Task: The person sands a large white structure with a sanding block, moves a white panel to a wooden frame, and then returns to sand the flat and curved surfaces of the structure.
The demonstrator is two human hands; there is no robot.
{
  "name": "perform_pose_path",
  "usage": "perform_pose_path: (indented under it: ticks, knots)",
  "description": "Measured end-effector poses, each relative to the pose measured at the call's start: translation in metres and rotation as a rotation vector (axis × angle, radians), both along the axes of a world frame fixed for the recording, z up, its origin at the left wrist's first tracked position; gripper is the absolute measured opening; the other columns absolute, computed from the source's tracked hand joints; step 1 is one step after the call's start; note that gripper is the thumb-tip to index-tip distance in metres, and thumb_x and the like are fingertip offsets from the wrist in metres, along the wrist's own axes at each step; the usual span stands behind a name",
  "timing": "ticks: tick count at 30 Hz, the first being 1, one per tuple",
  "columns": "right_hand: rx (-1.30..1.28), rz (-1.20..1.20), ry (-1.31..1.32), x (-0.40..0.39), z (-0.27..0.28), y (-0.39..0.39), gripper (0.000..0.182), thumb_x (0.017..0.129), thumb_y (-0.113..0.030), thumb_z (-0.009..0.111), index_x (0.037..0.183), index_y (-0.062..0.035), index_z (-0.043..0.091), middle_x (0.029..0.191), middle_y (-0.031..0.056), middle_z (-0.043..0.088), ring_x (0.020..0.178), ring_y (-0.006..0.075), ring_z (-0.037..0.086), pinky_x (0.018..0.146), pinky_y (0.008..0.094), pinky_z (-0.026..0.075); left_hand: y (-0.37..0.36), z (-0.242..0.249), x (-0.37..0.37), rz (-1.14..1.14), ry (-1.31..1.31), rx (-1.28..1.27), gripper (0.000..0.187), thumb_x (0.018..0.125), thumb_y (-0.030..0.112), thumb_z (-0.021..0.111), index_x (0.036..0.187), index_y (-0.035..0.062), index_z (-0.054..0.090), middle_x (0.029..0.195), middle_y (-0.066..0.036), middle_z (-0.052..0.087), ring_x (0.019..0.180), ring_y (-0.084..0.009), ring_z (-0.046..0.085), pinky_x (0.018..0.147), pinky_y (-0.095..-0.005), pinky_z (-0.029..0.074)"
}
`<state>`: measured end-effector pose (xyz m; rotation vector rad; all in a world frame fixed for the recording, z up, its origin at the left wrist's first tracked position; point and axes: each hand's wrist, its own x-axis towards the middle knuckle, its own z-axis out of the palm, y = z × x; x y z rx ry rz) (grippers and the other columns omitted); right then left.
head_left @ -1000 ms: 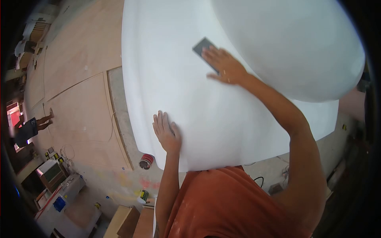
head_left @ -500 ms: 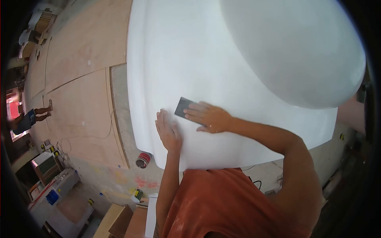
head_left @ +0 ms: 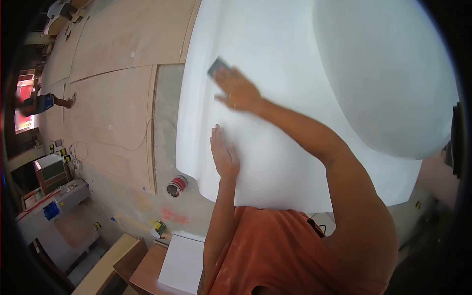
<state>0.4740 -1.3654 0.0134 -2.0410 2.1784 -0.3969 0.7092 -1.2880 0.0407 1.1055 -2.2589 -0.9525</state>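
A large, smooth white moulded piece (head_left: 275, 162) with a big rounded bulge on its right side spreads out in front of me. My right hand (head_left: 241, 91) presses a dark grey rectangular sheet of sandpaper (head_left: 216, 66) against its surface, near the raised left edge. Most of the sandpaper is covered by my fingers, and its far corner sticks out beyond them. Nearer to me, my left hand (head_left: 225, 155) lies flat on the white surface with fingers stretched out, holding nothing.
Wooden boards (head_left: 108, 113) cover the floor at left, with a thin cable across them. A red-labelled can (head_left: 177, 186) stands beside the white piece. Another can (head_left: 158, 228) and boxes (head_left: 142, 268) are at lower left. Another person (head_left: 46, 103) is at far left.
My right hand has slid the sandpaper forward, away from me, over the white surface. The left hand stays on the surface. The view has shifted, and the far person has moved slightly.
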Motion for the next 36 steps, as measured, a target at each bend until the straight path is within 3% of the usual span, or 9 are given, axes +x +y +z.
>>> perform_pose_path:
  ticks: [4, 7, 10, 13, 16, 20, 26, 31, 36]
  knots:
    - [-0.002, 0.628, -0.227, 0.073, 0.006, 0.12, 0.07, 0.105, -0.055, 0.052, 0.157, -0.0085, 0.049, 0.168, 0.0107, 0.042, 0.16, 0.0273, 0.03, 0.132, 0.0501, 0.02, 0.004, -0.007, 0.015, 0.13, 0.061, -0.16, 0.051, 0.11, 0.019, 0.04, 0.154, -0.0055, 0.044, 0.163, -0.024, 0.043, 0.156, -0.0448, 0.032, 0.128, -0.0592, 0.019]
    - [0.013, 0.632, -0.091, -0.021, 0.018, 0.074, 0.07, 0.107, -0.056, 0.049, 0.16, -0.0096, 0.045, 0.17, 0.0098, 0.038, 0.16, 0.0271, 0.029, 0.132, 0.0514, 0.021, 0.001, -0.007, 0.014, -0.021, -0.046, -0.12, 0.051, 0.109, 0.02, 0.043, 0.154, -0.0023, 0.047, 0.166, -0.023, 0.04, 0.157, -0.0445, 0.03, 0.129, -0.0589, 0.017]
    - [0.016, 0.262, 0.107, -0.139, 0.007, -0.026, 0.07, 0.109, -0.054, 0.047, 0.165, -0.013, 0.037, 0.174, 0.0049, 0.033, 0.163, 0.0253, 0.022, 0.133, 0.0508, 0.016, -0.001, 0.01, -0.007, -0.241, -0.429, -0.162, 0.053, 0.105, 0.021, 0.052, 0.158, 0.015, 0.051, 0.17, -0.013, 0.037, 0.158, -0.0408, 0.029, 0.129, -0.0595, 0.019]
    - [-0.019, -0.327, 0.227, -0.216, -0.008, -0.126, 0.069, 0.11, -0.057, 0.038, 0.164, -0.0136, 0.04, 0.174, 0.0039, 0.032, 0.162, 0.0244, 0.023, 0.132, 0.0501, 0.015, -0.003, 0.015, -0.013, -0.178, -0.45, -0.134, 0.054, 0.105, 0.023, 0.053, 0.159, 0.0146, 0.049, 0.171, -0.014, 0.035, 0.159, -0.0408, 0.027, 0.129, -0.0594, 0.02]
    - [0.042, -0.436, 0.354, -0.181, -0.007, -0.156, 0.07, 0.109, -0.056, 0.04, 0.162, -0.0104, 0.043, 0.172, 0.0062, 0.036, 0.162, 0.0261, 0.025, 0.132, 0.0503, 0.015, -0.008, 0.018, -0.016, -0.125, -0.47, -0.134, 0.055, 0.106, 0.022, 0.051, 0.16, 0.01, 0.047, 0.17, -0.017, 0.035, 0.159, -0.0417, 0.028, 0.128, -0.0586, 0.021]
    - [0.163, 0.198, -0.021, -0.051, 0.002, -0.081, 0.057, 0.099, -0.049, 0.062, 0.131, -0.0021, 0.069, 0.133, 0.0158, 0.07, 0.134, 0.0314, 0.057, 0.126, 0.0481, 0.029, -0.006, 0.011, -0.006, 0.02, -0.095, -0.029, 0.056, 0.108, 0.021, 0.046, 0.159, -0.0011, 0.043, 0.169, -0.024, 0.035, 0.158, -0.0428, 0.03, 0.128, -0.0567, 0.023]
    - [-0.086, 0.615, -0.161, -0.03, 0.012, 0.067, 0.065, 0.107, -0.055, 0.052, 0.156, -0.0125, 0.051, 0.167, 0.0079, 0.043, 0.158, 0.0276, 0.035, 0.13, 0.0513, 0.025, -0.002, 0.003, 0.003, -0.075, -0.107, -0.173, 0.053, 0.107, 0.017, 0.046, 0.156, -0.0028, 0.045, 0.166, -0.024, 0.041, 0.156, -0.043, 0.034, 0.127, -0.0562, 0.025]
    - [0.031, -0.394, 0.304, -0.261, -0.009, 0.015, 0.071, 0.112, -0.057, 0.032, 0.168, -0.0146, 0.031, 0.177, 0.0063, 0.025, 0.163, 0.0273, 0.022, 0.131, 0.0526, 0.017, -0.002, 0.009, -0.007, -0.156, -0.329, -0.19, 0.056, 0.104, 0.019, 0.055, 0.157, 0.0021, 0.047, 0.166, -0.019, 0.042, 0.156, -0.0429, 0.034, 0.127, -0.0566, 0.025]
    - [-0.031, -0.61, 0.268, -0.197, -0.02, 0.007, 0.067, 0.112, -0.05, 0.034, 0.165, -0.0085, 0.037, 0.173, 0.0107, 0.033, 0.16, 0.0328, 0.027, 0.13, 0.0526, 0.019, -0.001, -0.002, -0.008, -0.126, -0.417, -0.188, 0.059, 0.105, 0.026, 0.054, 0.16, 0.0064, 0.044, 0.17, -0.019, 0.035, 0.158, -0.0425, 0.028, 0.128, -0.0577, 0.022]
